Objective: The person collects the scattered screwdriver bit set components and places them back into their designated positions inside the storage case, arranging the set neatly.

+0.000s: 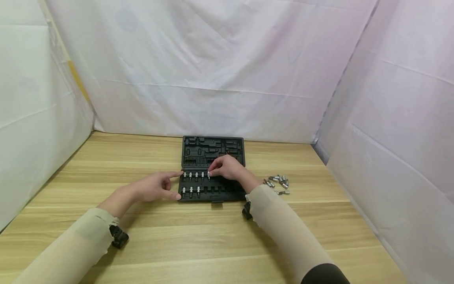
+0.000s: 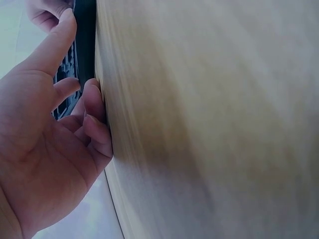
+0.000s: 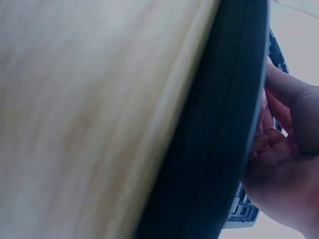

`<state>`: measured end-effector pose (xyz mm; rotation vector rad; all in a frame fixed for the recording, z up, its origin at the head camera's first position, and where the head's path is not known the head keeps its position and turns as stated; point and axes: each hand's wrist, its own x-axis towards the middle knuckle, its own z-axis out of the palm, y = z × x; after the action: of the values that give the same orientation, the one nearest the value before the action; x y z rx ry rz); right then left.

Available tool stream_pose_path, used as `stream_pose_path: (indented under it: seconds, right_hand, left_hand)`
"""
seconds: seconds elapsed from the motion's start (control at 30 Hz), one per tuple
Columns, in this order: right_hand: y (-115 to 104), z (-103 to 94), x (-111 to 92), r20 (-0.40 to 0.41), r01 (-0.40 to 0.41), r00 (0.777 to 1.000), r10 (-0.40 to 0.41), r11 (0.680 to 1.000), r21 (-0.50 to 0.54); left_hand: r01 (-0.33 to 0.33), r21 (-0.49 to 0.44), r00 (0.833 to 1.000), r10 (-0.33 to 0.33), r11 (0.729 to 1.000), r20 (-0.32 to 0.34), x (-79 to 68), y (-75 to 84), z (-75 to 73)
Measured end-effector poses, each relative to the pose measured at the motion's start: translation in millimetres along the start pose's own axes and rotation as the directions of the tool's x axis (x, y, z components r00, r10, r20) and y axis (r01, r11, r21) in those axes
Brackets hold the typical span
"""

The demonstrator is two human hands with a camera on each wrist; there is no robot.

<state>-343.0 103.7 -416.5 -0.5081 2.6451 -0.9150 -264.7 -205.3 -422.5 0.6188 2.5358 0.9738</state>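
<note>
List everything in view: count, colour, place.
Tool case: one, black, open on table
Seated bit sockets: seven, silver, four far row, three near row
Held bit socket: one, silver, pinched by right grip at far row
Loose bit sockets: several (overlapping, count unclear), silver, right of case
Table: one, tan wood-grain, beneath
Sheeting: three sides, white, around table
Strip: one, yellow, back-left corner
Wrist devices: two, black, wrists
Sleeves: two, cream, forearms
Left grip: one, bare, case's left edge
Right grip: one, bare, above case
</note>
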Motion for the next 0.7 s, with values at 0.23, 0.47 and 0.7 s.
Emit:
stream_pose_path:
  seconds: [0.23,0.47,0.7]
  right_hand:
    - [5,-4.8,-1,0.013,0.044,0.999,-0.045,0.999,0.012]
    - [8,-17.1,2,-0.013,0.149,0.989,-0.149,0.989,0.000]
    - [9,-13.9,13,0.094,0.196,0.978,-0.185,0.972,-0.130]
  left_hand:
    - [-0.011,0.000,1.000,0.011,1.000,0.000,1.4,-0.7,1.4]
    - [-0.016,0.006,1.000,0.016,1.000,-0.001,2.0,-0.6,1.3]
    - [-0.015,0.007,1.000,0.015,1.000,-0.004,0.8,-0.9,0.5]
